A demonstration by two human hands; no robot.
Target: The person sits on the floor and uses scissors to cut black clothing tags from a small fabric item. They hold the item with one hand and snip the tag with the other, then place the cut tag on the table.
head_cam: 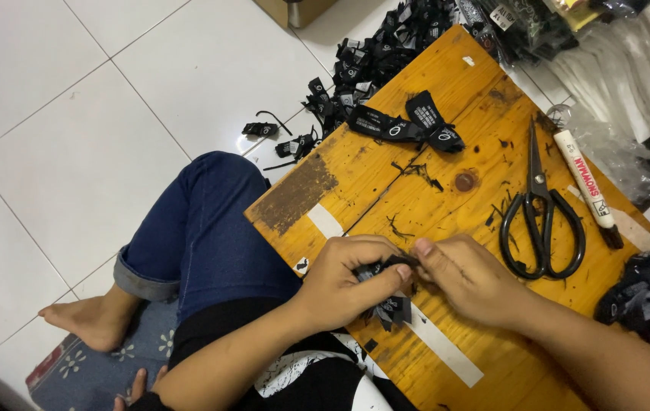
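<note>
Left hand (pixel 344 283) and right hand (pixel 471 275) both pinch closed on a small bundle of black labels (pixel 390 293), apparently folded, at the wooden board's (pixel 492 358) near edge. Black scissors (pixel 542 217) and a marker (pixel 587 187) lie toward the right edge; loose labels (pixel 409 125) sit near the far corner.

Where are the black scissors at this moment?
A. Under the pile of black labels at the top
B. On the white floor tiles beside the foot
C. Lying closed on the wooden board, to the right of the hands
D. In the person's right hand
C: the black scissors lie closed on the wooden board, untouched, while the left hand and right hand both pinch a small bunch of black labels.
</note>
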